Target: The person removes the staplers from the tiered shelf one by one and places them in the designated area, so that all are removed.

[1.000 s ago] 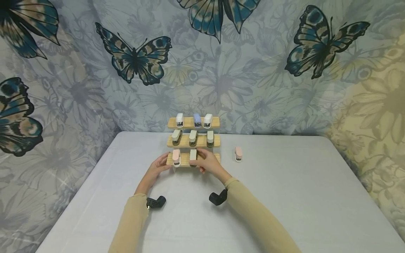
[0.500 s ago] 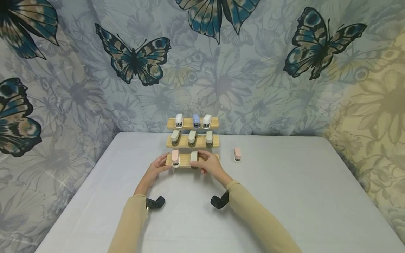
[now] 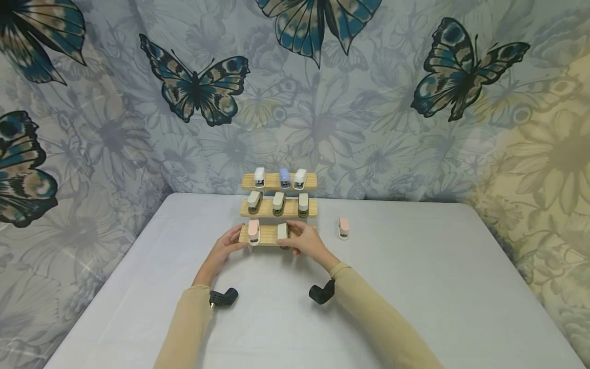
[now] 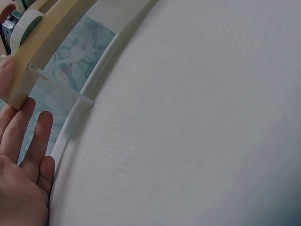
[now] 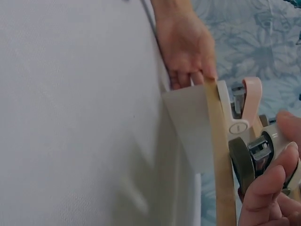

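On the bottom tier of a three-tier wooden display shelf [image 3: 269, 237], my right hand [image 3: 310, 243] pinches a mini stapler [image 3: 282, 230] with a white top and a dark green base [image 5: 241, 165]. The stapler sits upright on the board, fingers and thumb on its sides. To its left stands a pink mini stapler [image 3: 253, 229] with a white base. My left hand [image 3: 225, 246] holds the left end of that same board, thumb at its front edge. In the left wrist view the other fingers [image 4: 40, 136] extend below the board's end [image 4: 21, 92].
Several pale mini staplers with dark bases, such as one stapler [image 3: 278, 202], line the middle tier. White staplers and a blue stapler [image 3: 284, 176] occupy the top tier. A loose pink stapler [image 3: 343, 227] stands on the white table [image 3: 415, 266], right of the shelf. Patterned cloth [image 3: 322, 128] hangs behind.
My right hand has slid the white-and-green stapler slightly right along the bottom tier, widening its gap from the pink one. The left hand keeps its hold on the board; the view shifts slightly.
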Tool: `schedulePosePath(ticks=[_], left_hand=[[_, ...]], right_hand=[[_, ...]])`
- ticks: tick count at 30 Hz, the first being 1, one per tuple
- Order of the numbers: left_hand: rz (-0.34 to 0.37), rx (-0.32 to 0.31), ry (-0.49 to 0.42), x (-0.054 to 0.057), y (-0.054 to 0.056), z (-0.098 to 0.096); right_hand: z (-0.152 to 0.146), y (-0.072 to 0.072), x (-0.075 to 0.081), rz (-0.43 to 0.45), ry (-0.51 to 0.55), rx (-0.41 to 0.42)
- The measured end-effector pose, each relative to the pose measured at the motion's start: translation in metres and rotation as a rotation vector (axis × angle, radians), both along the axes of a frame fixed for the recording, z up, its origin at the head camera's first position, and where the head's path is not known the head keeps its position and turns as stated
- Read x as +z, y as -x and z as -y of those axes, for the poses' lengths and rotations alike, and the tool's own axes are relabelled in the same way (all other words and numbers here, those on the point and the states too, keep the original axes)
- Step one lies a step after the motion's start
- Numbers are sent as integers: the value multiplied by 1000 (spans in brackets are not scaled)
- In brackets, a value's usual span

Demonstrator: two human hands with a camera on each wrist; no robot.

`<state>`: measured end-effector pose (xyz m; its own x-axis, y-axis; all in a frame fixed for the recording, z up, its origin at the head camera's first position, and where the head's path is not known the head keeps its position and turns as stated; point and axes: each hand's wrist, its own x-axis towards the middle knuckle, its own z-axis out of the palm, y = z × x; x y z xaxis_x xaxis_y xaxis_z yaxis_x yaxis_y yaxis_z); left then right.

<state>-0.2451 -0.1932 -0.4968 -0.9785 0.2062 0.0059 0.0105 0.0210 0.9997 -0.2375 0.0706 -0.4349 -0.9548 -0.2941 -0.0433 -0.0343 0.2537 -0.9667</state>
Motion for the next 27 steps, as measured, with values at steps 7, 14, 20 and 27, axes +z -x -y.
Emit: schedulePosePath(ticks=[7, 14, 20, 27], left_hand=[[-6, 1, -9, 0, 0, 0], [-3, 3, -4, 0, -1, 0], [12, 21, 8, -1, 0, 0], [7, 24, 7, 0, 1, -1]], right_hand=[[-11, 2, -4, -125, -106, 5], [-20, -3, -5, -94, -38, 28], [-25, -8, -7, -47, -12, 8], [-38, -17, 9, -36, 62, 28]])
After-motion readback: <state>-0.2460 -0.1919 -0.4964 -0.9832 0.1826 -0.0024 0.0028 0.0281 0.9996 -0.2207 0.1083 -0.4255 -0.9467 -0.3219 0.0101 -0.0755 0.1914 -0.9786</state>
